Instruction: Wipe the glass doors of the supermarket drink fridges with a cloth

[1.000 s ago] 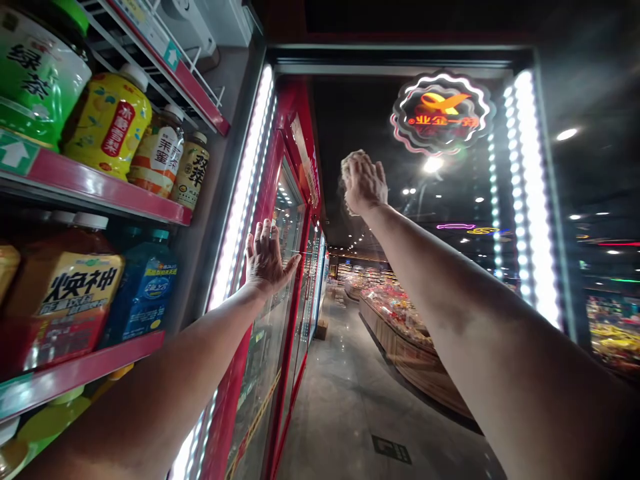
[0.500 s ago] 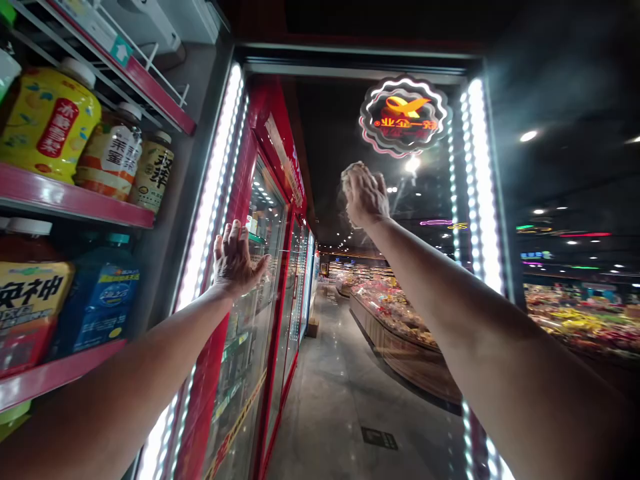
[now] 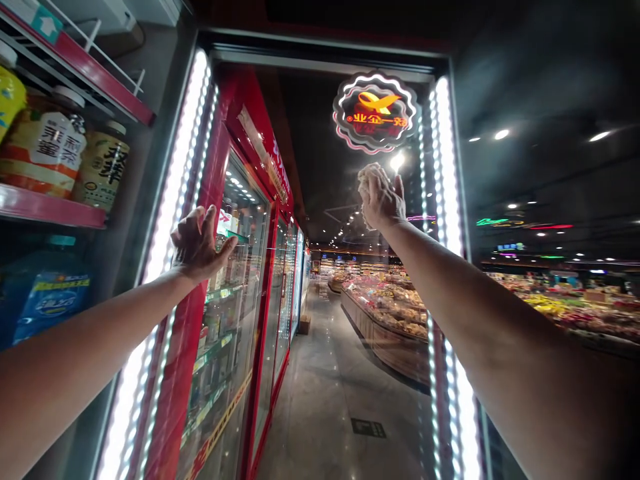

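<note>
A glass door [image 3: 320, 48] with a dark frame and bright light strips down both sides stands in front of me. Against its upper glass, my right hand [image 3: 386, 203] presses a crumpled pale cloth [image 3: 369, 176], just below a glowing scalloped sign [image 3: 375, 112] with mirrored lettering. My left hand [image 3: 199, 245] is by the left light strip [image 3: 173, 180], fingers apart and slightly bent, thumb stretched to the right. It holds nothing; whether its fingertips touch the door, I cannot tell.
Shelves at left hold bottled drinks [image 3: 103, 163] behind pink rails [image 3: 55, 208]. Through the glass show red-framed coolers [image 3: 260, 320], a shiny floor [image 3: 320, 400] and a curved wooden display counter [image 3: 385, 347]. More produce displays [image 3: 590, 307] lie to the right.
My right hand has slid right across the glass with the cloth, beneath the sign. My left hand's fingers have bent and leaned leftward. The view has turned slightly right.
</note>
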`<act>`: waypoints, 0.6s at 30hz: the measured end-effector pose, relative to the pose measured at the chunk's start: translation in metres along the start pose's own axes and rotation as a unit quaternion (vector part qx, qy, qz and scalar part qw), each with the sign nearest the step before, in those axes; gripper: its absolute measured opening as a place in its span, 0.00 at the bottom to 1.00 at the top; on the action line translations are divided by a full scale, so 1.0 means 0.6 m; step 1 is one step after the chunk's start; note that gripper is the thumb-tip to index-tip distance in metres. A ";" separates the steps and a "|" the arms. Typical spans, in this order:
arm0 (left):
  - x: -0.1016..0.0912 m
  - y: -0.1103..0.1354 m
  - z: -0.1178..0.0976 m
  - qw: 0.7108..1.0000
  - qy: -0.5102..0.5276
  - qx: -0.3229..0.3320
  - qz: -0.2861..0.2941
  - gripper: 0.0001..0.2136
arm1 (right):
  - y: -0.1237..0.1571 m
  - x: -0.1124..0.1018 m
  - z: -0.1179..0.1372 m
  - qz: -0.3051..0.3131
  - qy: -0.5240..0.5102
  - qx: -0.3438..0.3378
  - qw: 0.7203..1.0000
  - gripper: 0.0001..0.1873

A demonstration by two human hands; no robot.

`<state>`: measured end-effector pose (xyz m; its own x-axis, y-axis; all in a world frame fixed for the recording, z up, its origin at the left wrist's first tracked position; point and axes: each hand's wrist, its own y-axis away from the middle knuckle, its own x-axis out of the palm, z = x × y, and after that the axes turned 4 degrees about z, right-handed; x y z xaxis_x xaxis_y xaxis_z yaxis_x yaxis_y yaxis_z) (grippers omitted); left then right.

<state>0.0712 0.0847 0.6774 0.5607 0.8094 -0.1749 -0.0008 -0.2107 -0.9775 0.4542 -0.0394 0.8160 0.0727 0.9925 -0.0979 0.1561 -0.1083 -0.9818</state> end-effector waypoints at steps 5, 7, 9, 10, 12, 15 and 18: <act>-0.005 -0.075 -0.002 0.997 -0.033 0.071 0.003 0.46 | 0.023 0.012 -0.004 -0.023 -0.019 0.070 0.997 0.26; 0.001 -0.097 -0.002 0.998 -0.015 0.061 0.027 0.45 | 0.043 0.016 0.001 -0.017 -0.029 0.028 0.999 0.24; 0.007 -0.109 -0.003 0.998 -0.007 0.044 0.048 0.45 | 0.061 0.014 -0.005 0.004 -0.032 -0.045 0.998 0.24; 0.009 -0.112 -0.003 0.998 -0.008 0.040 0.053 0.44 | 0.067 0.011 -0.013 0.015 -0.030 -0.079 0.996 0.23; 0.011 -0.113 -0.005 0.998 -0.017 0.037 0.052 0.42 | 0.071 0.002 -0.042 0.024 -0.020 -0.112 0.993 0.23; 0.010 -0.110 -0.006 0.998 -0.025 0.033 0.050 0.42 | 0.064 -0.009 -0.097 -0.011 -0.003 -0.041 0.999 0.22; 0.009 -0.108 -0.005 0.998 -0.019 0.032 0.055 0.45 | 0.057 -0.008 -0.133 -0.060 0.007 0.061 0.996 0.21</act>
<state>0.0768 0.1011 0.7403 0.5231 0.8031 -0.2854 -0.1143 -0.2657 -0.9573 0.5380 -0.0520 0.7960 0.0753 0.9969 0.0221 0.0443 0.0188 -0.9988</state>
